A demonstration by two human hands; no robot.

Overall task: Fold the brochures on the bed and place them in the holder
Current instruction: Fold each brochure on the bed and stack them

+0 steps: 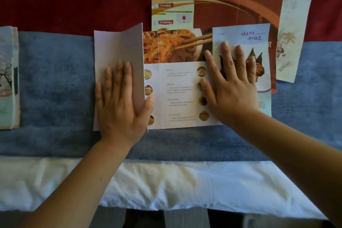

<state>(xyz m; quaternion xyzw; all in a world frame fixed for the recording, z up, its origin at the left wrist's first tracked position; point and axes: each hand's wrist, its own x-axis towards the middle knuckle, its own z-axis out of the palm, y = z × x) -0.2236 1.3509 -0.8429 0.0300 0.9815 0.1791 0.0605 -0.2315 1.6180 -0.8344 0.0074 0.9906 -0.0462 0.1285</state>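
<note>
1 brochure (177, 94) in work, on blue towel (55, 89), mid-bed. Long axis L-R; noodle-photo end points away from person. L flap (114, 46) folded inward. 2 hands: left hand (120, 102) flat on flap, right hand (231, 83) flat on R side; neither grasps. Approx. 4 loose sheets (238, 9) behind/right; 1 folded stack (9, 79) at L edge.

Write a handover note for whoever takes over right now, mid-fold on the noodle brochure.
Left hand: open and flat, pressing the left panel folded over the noodle brochure; the flap lifts near its top.
Right hand: open, fingers spread on the right panel, which lies unfolded.
Done: a folded stack lies at the left edge.
Left: crease the left flap, fold the right panel in, then fold the red brochure and pale sheets behind. No holder is recognisable in view; locate it before placing.
</note>
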